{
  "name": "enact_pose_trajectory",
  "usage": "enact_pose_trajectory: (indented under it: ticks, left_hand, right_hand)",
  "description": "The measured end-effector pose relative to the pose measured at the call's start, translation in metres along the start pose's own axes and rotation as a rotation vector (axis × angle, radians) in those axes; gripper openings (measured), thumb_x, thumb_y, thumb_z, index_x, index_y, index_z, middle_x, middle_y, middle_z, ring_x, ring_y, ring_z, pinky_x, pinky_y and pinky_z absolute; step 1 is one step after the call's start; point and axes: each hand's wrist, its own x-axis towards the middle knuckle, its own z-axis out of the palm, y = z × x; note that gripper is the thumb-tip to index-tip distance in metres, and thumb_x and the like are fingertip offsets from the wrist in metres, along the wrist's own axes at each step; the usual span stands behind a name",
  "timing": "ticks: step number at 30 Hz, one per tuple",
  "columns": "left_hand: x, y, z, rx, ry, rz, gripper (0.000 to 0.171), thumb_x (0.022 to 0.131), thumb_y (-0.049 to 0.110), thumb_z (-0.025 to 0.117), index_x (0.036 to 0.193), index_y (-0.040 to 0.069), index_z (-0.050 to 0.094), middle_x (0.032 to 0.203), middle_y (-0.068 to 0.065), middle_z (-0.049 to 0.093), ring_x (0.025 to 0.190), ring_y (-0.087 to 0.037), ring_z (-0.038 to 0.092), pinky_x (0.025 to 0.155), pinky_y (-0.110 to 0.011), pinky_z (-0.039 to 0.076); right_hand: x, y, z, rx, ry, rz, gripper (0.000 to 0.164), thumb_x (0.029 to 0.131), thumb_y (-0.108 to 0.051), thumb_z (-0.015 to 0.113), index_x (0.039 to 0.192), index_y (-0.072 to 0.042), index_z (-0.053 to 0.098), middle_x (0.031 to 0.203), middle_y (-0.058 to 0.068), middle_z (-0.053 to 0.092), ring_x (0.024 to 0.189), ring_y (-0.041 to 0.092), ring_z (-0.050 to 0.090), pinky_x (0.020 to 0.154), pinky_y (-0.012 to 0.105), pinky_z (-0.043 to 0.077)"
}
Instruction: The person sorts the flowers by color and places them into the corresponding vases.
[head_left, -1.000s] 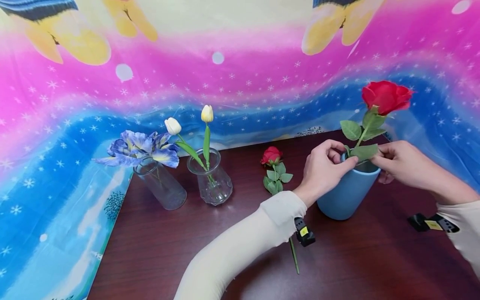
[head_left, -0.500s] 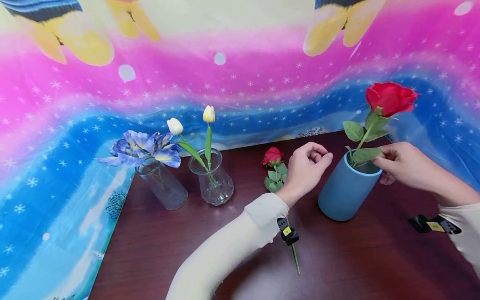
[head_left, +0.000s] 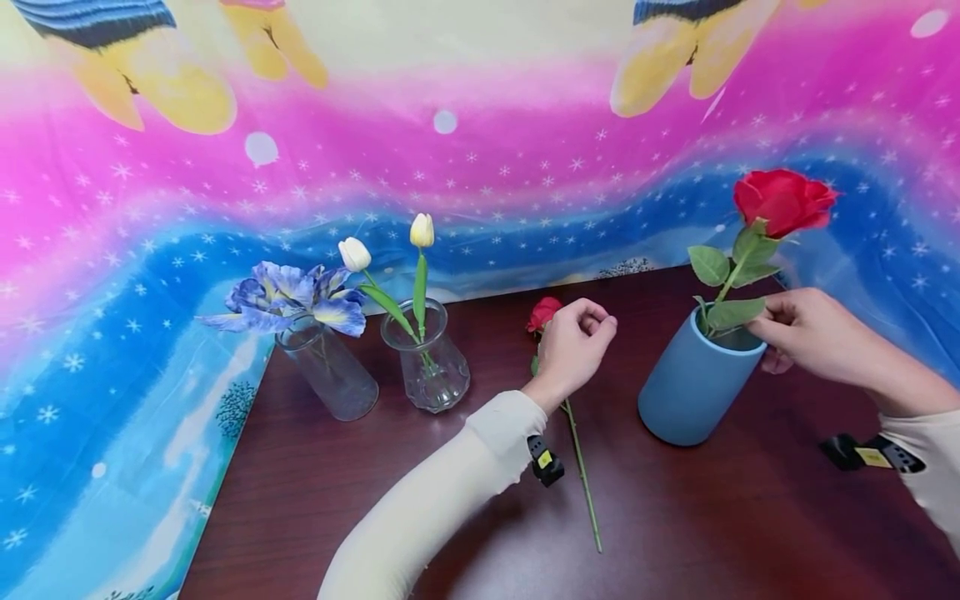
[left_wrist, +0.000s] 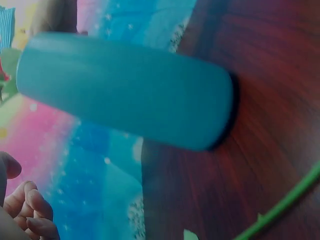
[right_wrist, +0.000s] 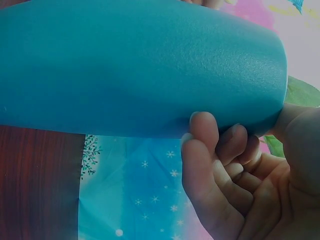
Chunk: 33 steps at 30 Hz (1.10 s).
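Note:
In the head view a blue vase [head_left: 693,383] stands on the table with a large red rose [head_left: 783,202] upright in it. My right hand [head_left: 817,342] holds the vase's rim on the right, with the thumb by a green leaf [head_left: 733,314]. In the right wrist view its fingers [right_wrist: 200,170] curl against the vase's outer side. My left hand [head_left: 573,346], fingers loosely curled and holding nothing, hovers over a second red rose [head_left: 543,314] lying on the table. That rose's leaves are mostly hidden behind the hand, while its stem [head_left: 581,471] runs toward the front.
A clear glass vase [head_left: 442,379] holds two white tulips [head_left: 422,231]. Left of it, a straight glass vase [head_left: 333,379] holds a blue-purple iris [head_left: 288,296]. A printed cloth [head_left: 465,158] hangs behind the dark wooden table [head_left: 390,475].
My left hand has let go at the blue vase and moved left to above the lying rose. My right hand has stayed at the vase's rim.

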Motion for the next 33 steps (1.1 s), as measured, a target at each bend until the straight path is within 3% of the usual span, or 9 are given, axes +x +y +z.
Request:
enact_pose_trajectory:
  ticks: [12, 24, 28, 33]
  left_hand:
    - [0.011, -0.04, -0.011, 0.182, 0.04, -0.145, 0.014, 0.095, 0.036, 0.066, 0.091, 0.022, 0.068, 0.076, 0.01, 0.063, 0.068, -0.004, 0.057, 0.06, -0.027, 0.044]
    - [0.018, -0.073, -0.017, 0.389, 0.019, -0.307, 0.013, 0.093, 0.035, 0.064, 0.084, 0.026, 0.066, 0.074, 0.011, 0.065, 0.069, -0.009, 0.06, 0.064, -0.032, 0.045]
    - [0.018, -0.079, -0.018, 0.463, 0.003, -0.318, 0.018, 0.092, 0.038, 0.065, 0.079, 0.025, 0.064, 0.071, 0.009, 0.064, 0.068, -0.011, 0.06, 0.065, -0.033, 0.045]
    - [0.012, -0.081, -0.02, 0.539, -0.025, -0.262, 0.029, 0.091, 0.036, 0.064, 0.067, 0.025, 0.055, 0.06, 0.01, 0.052, 0.06, -0.01, 0.053, 0.059, -0.031, 0.041]
  right_hand:
    - [0.001, -0.003, 0.001, 0.0, 0.0, 0.002, 0.027, 0.103, -0.01, 0.051, 0.084, 0.0, 0.068, 0.062, 0.002, 0.068, 0.054, 0.009, 0.066, 0.055, 0.024, 0.055]
    - [0.001, -0.002, 0.001, 0.015, 0.002, -0.006, 0.025, 0.103, -0.009, 0.051, 0.087, 0.001, 0.069, 0.062, 0.001, 0.068, 0.054, 0.008, 0.066, 0.054, 0.025, 0.055]
    - [0.001, -0.001, 0.001, 0.017, 0.002, -0.003, 0.025, 0.103, -0.01, 0.052, 0.09, 0.002, 0.07, 0.063, 0.001, 0.068, 0.054, 0.009, 0.066, 0.054, 0.025, 0.055]
    - [0.001, -0.001, 0.001, 0.016, -0.001, -0.002, 0.025, 0.103, -0.01, 0.052, 0.087, 0.0, 0.069, 0.063, 0.001, 0.068, 0.054, 0.009, 0.066, 0.055, 0.024, 0.056]
